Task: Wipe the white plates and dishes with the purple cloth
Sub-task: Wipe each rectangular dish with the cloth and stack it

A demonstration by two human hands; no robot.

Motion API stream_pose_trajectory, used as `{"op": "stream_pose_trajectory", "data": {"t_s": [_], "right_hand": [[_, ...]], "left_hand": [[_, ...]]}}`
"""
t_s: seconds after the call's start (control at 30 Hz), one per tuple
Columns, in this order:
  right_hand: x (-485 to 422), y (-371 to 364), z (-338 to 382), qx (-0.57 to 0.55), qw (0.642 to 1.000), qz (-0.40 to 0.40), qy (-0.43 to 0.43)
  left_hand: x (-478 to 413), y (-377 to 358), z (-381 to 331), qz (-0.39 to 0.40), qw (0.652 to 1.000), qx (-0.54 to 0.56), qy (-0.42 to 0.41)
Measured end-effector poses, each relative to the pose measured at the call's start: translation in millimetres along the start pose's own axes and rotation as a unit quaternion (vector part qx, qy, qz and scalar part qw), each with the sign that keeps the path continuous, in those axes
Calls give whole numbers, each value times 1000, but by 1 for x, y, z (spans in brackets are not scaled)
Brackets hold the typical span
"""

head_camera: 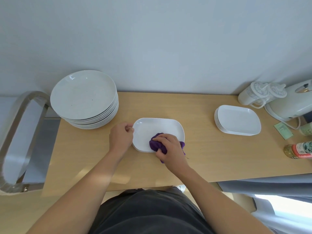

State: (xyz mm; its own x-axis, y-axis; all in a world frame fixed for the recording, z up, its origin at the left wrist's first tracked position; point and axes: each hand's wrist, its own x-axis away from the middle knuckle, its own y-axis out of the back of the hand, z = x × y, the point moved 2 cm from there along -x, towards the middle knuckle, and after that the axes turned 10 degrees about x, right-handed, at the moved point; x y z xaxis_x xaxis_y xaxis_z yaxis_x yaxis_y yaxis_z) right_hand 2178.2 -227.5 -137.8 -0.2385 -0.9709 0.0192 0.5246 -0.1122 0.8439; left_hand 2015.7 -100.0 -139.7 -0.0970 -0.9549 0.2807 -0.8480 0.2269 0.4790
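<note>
Head view: my right hand [170,147] bunches the purple cloth [156,144] under curled fingers [164,138] on the white dish [157,126]; my left hand [120,137] pinches its rim. I'd press flat and sweep past the fingertips toward the far edge.

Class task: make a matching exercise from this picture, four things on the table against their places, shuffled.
1. stack of round white plates
2. purple cloth
3. stack of white rectangular dishes
4. red-labelled bottle

A. lying at the right edge of the wooden table
B. back left
C. under the right hand, on the middle white dish
D. near the white jug

Pairs: 1-B, 2-C, 3-D, 4-A
</note>
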Motion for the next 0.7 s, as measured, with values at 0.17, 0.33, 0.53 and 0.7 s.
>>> {"op": "stream_pose_trajectory", "data": {"t_s": [0.17,0.33,0.53,0.7], "right_hand": [[7,31,-8,-164,974,-99,-122],[17,57,-34,-202,945,-167,-194],[33,60,-47,-202,946,-163,-195],[36,56,-51,-201,950,-156,-182]], "left_hand": [[19,-12,-16,-16,981,-140,-131],[44,-56,-28,200,912,-242,-266],[52,-80,-29,274,821,-427,-261],[51,-82,-30,296,783,-483,-257]]}}
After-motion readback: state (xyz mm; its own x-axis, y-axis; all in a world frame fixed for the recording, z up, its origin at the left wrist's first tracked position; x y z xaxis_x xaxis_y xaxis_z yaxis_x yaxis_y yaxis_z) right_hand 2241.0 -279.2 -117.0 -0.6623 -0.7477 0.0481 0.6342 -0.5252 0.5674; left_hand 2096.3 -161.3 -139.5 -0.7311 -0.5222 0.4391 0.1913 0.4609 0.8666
